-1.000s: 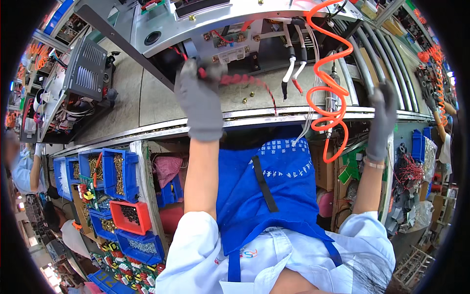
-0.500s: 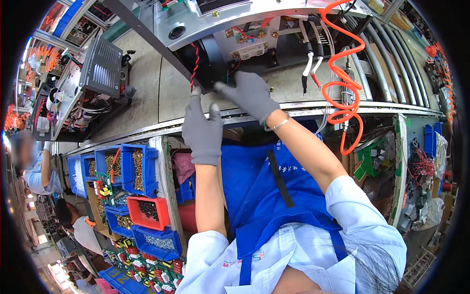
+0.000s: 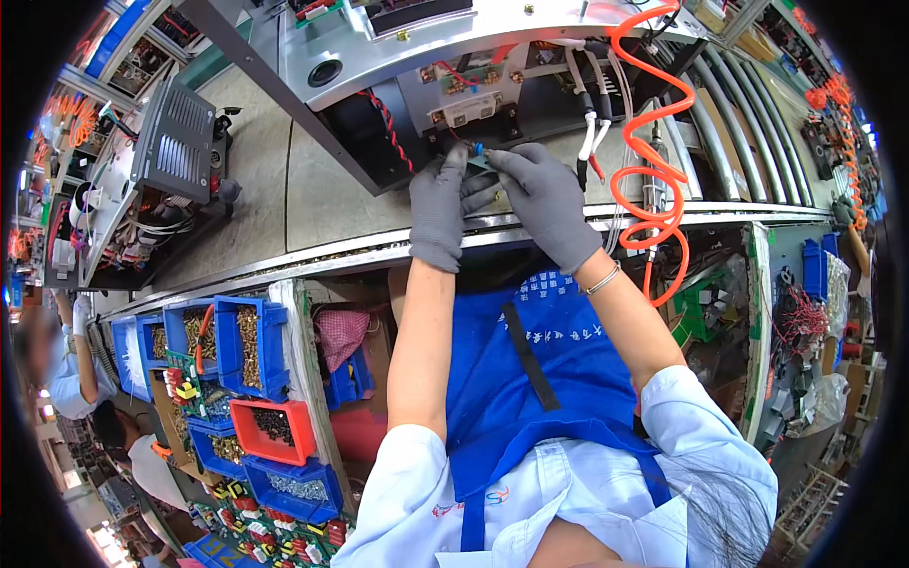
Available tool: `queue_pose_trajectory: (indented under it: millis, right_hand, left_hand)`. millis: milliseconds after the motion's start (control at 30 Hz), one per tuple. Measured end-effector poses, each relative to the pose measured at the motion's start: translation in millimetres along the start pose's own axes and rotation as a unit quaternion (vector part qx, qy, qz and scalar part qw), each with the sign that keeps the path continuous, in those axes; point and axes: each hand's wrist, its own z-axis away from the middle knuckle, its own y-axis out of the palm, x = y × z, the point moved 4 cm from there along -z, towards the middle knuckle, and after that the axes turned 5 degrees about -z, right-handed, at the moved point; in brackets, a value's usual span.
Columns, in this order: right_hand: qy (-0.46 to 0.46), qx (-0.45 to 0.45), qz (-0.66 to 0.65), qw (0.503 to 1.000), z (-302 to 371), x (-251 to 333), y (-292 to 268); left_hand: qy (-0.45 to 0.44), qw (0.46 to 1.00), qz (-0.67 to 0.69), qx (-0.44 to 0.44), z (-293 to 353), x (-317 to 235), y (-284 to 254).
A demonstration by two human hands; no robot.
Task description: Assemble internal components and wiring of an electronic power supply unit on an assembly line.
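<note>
A large grey metal chassis (image 3: 355,90) of a machine stands at the front of the bench, open on the side toward me. At its lower edge my two grey-gloved hands meet. My left hand (image 3: 438,216) is closed, thumb and fingertips pinched on thin wiring whose exact form is too small to tell. My right hand (image 3: 547,201) pinches a small blue part (image 3: 478,149), perhaps a connector, close to the left fingertips. A twisted red and black wire (image 3: 386,123) hangs from the chassis left of my hands. White cable ends (image 3: 589,133) dangle to the right.
A coiled orange air hose (image 3: 653,180) hangs at right, beside metal rollers (image 3: 734,133). Another opened unit (image 3: 175,142) stands at left. Below the bench edge are blue bins (image 3: 251,346) of fasteners, a red bin (image 3: 275,431) and circuit boards (image 3: 275,530). A co-worker (image 3: 80,369) is at far left.
Both hands have moved right and come together at the chassis edge. The left hand has left the twisted wire, which now hangs loose. A small blue part shows at the right fingertips.
</note>
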Motion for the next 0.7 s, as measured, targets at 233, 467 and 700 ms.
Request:
queue_pose_trajectory:
  millis: [233, 467, 700]
  right_hand:
    - [0.185, -0.011, -0.194, 0.963, 0, -15, -2]
    - [0.325, 0.066, -0.302, 0.894, -36, -28, 17]
    - [0.356, 0.018, -0.432, 0.828, -36, -43, 20]
  left_hand:
    - [-0.039, 0.991, 0.125, -0.015, -20, 35, -5]
    - [-0.08, 0.994, -0.061, 0.033, -45, 24, -25]
    - [-0.051, 0.987, -0.149, 0.035, -13, 5, -9]
